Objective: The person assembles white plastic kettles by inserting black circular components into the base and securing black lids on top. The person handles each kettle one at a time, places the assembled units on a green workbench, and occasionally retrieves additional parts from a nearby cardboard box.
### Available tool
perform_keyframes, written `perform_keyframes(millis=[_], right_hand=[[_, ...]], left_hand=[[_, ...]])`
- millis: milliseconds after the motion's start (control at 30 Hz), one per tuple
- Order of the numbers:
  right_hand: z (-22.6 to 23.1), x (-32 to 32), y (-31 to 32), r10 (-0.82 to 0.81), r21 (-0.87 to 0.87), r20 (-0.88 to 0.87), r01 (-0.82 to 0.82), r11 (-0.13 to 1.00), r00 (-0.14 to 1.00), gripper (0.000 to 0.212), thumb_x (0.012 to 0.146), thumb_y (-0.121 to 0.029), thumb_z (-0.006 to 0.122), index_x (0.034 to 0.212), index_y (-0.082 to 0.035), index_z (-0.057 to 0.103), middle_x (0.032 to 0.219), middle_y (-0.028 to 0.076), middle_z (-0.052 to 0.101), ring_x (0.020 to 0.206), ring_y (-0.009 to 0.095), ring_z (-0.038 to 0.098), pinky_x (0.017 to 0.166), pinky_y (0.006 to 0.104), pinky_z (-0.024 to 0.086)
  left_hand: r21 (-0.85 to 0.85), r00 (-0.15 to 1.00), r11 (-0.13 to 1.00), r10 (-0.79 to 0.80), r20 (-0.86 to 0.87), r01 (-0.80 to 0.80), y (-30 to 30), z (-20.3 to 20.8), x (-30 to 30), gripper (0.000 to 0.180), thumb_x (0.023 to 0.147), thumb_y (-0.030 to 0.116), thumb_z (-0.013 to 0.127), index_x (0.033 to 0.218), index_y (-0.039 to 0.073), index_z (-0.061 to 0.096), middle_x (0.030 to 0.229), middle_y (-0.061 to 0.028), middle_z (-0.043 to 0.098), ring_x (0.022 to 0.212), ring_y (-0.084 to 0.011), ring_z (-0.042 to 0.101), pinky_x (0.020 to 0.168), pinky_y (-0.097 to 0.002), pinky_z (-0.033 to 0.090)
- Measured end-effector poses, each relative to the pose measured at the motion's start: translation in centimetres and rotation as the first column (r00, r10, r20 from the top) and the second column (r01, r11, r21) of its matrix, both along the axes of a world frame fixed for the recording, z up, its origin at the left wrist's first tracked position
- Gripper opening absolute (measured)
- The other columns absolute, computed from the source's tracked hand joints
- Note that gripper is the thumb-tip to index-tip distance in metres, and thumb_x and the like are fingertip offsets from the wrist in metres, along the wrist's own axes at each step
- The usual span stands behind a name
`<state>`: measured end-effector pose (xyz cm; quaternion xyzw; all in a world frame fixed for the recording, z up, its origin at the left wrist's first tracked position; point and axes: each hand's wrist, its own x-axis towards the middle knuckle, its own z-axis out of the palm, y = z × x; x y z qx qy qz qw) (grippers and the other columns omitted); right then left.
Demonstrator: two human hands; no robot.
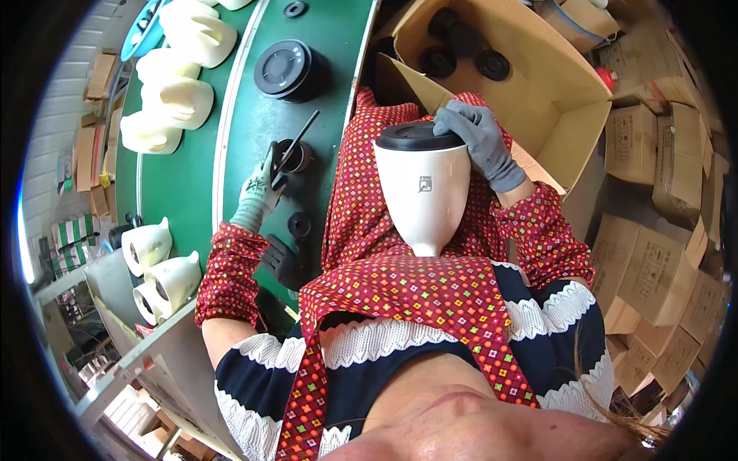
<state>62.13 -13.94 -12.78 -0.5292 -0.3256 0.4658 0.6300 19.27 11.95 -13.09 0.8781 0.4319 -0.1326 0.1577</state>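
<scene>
One white cup [423, 192], mid-frame, long axis running up-frame, lies lower left of your nearer right hand [477, 142], fingers gripping its lid [407, 138]; left hand [261, 190]: grip unclear.

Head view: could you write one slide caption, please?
Gloved left hand holding a slim black piece over a green worktop; gloved right hand on the black lid of a white vessel.
</scene>
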Motion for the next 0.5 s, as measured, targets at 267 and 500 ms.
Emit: perform_keyframes(millis=[267, 500], right_hand=[[6.1, 1.3, -3.1, 0.253, 0.056, 0.267, -0.277, 0.959, 0.93, 0.019, 0.095, -0.018, 0.087, 0.092, -0.002, 0.076, 0.09, 0.003, 0.07, 0.084, 0.009, 0.062, 0.078, 0.028, 0.049], [13.6, 0.8, 3.1, -0.195, 0.349, 0.879, -0.309, 0.884, 0.436, 0.036, 0.102, -0.025, 0.073, 0.131, -0.004, 0.078, 0.128, 0.017, 0.076, 0.116, 0.035, 0.072, 0.101, 0.0424, 0.054]], left_hand=[[-0.586, 0.738, 0.771, 0.543, 0.402, -0.248, -8.2, 13.4, 8.8, 0.052, 0.106, -0.001, 0.068, 0.158, -0.001, 0.06, 0.104, -0.0021, 0.073, 0.08, -0.0085, 0.06, 0.072, -0.0255, 0.052], [-0.555, 0.924, 0.827, 0.139, 0.357, 0.09, -13.2, 25.3, 18.9, 0.054, 0.105, -0.005, 0.065, 0.158, 0.002, 0.061, 0.112, -0.0099, 0.077, 0.092, -0.0103, 0.069, 0.086, -0.0281, 0.058]])
